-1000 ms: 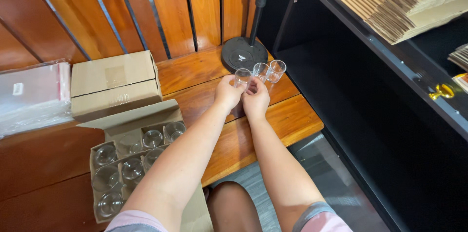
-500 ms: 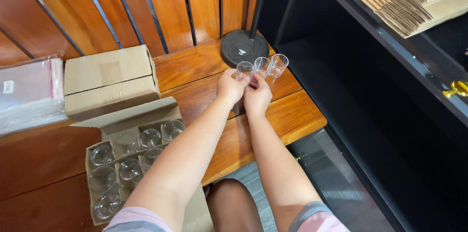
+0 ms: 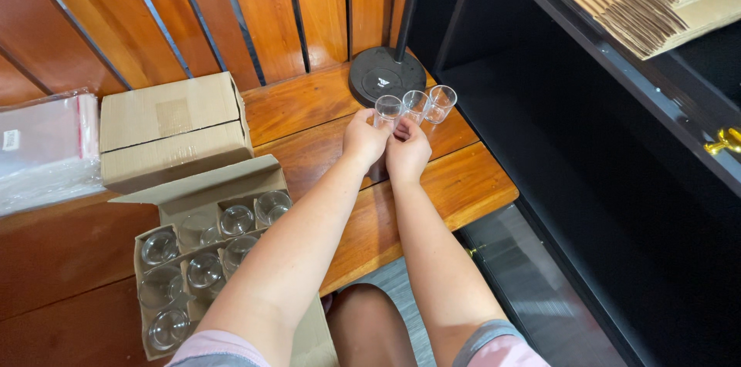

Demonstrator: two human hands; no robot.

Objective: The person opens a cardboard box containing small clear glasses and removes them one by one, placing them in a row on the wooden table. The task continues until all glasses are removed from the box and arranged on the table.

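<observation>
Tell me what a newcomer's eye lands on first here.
First, the left hand and right hand, meeting at a row of three small clear glasses on the wooden bench, just in front of a black round stand base. Next, at lower left, the open cardboard box with more glasses in its divider cells. Behind it sits a closed cardboard box.

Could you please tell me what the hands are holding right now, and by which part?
Both hands, left and right, meet at the nearest small clear glass, apparently pinching its lower part; the exact grip is hidden.
</observation>
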